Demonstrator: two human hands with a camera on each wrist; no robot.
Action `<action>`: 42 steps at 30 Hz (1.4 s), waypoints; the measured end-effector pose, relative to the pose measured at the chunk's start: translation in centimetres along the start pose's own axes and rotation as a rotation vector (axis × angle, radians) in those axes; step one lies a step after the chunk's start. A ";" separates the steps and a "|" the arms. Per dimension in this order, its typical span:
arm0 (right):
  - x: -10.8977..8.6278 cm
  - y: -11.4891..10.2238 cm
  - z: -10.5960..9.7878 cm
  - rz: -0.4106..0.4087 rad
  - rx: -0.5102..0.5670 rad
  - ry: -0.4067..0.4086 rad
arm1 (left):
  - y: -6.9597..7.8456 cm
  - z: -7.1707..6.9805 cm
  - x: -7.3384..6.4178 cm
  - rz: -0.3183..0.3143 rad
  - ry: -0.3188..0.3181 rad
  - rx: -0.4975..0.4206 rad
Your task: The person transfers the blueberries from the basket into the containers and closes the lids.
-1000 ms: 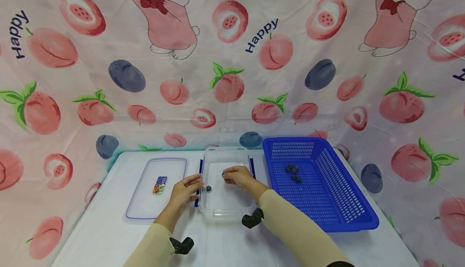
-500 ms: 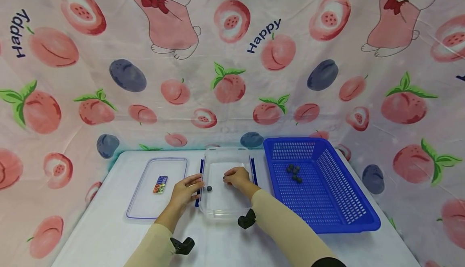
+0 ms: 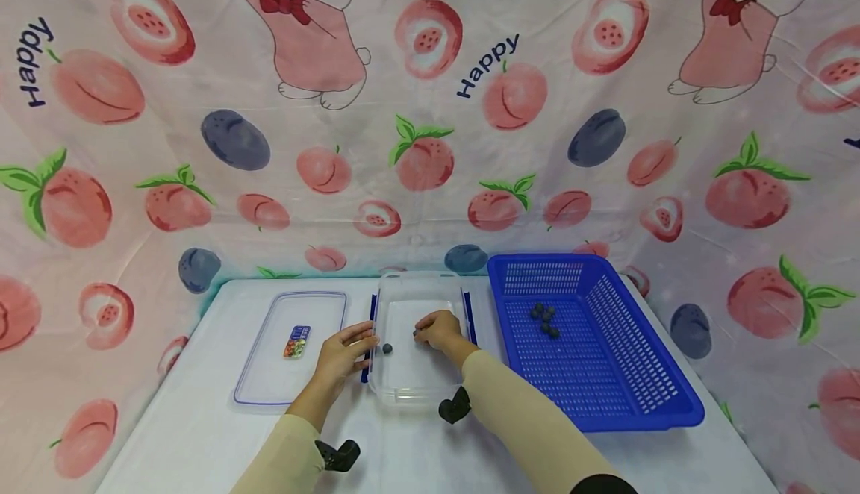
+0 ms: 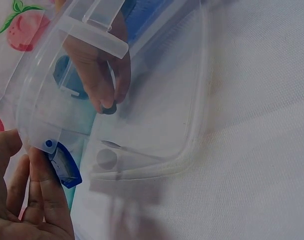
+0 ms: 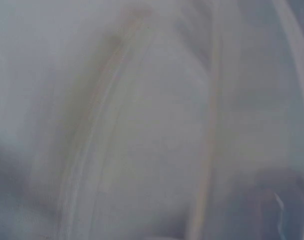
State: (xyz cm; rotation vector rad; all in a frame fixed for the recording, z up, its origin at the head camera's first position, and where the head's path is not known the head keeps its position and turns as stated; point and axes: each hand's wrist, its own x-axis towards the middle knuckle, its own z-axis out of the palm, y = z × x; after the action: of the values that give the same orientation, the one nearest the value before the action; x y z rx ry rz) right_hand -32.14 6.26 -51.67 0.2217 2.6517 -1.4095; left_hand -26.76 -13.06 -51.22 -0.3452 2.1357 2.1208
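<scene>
A clear plastic storage box [image 3: 416, 386] with blue side latches stands in mid-table. My left hand [image 3: 341, 356] holds its left side; in the left wrist view the fingertips lie against the blue latch [image 4: 67, 167]. Inside the box, my right hand [image 3: 440, 330] pinches a small dark blueberry [image 4: 109, 108] between thumb and fingers, low near the bottom. Another blueberry [image 3: 387, 348] lies at the left of the box floor. The right wrist view is blurred and shows only clear plastic close up.
To the right stands a blue perforated basket [image 3: 605, 374] with several blueberries [image 3: 545, 319] in it. On the left lies a clear lid [image 3: 258, 382] with a blue rim and a colourful label [image 3: 296, 342]. A fruit-print cloth [image 3: 416, 240] hangs behind the white table.
My right forearm has shifted slightly left, and the right hand has drawn a little lower and nearer inside the box. The left hand, box and basket stay as they were.
</scene>
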 end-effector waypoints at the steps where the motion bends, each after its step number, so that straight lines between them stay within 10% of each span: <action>1: 0.0 0.0 0.0 0.001 -0.006 0.001 | 0.0 0.0 0.0 0.000 -0.001 0.001; 31: -0.3 0.3 0.5 0.082 0.009 -0.011 | -0.1 0.2 -0.1 0.001 0.007 0.004; 42: -0.1 -1.8 -2.5 -0.067 -0.016 -0.055 | -0.1 0.1 -0.1 0.001 0.012 -0.008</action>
State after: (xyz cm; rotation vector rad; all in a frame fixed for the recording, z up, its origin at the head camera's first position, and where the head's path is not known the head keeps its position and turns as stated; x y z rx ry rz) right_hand -32.51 7.37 -48.83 0.0914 2.6479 -1.3927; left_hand -26.68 -12.94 -51.35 -0.3589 2.1350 2.1333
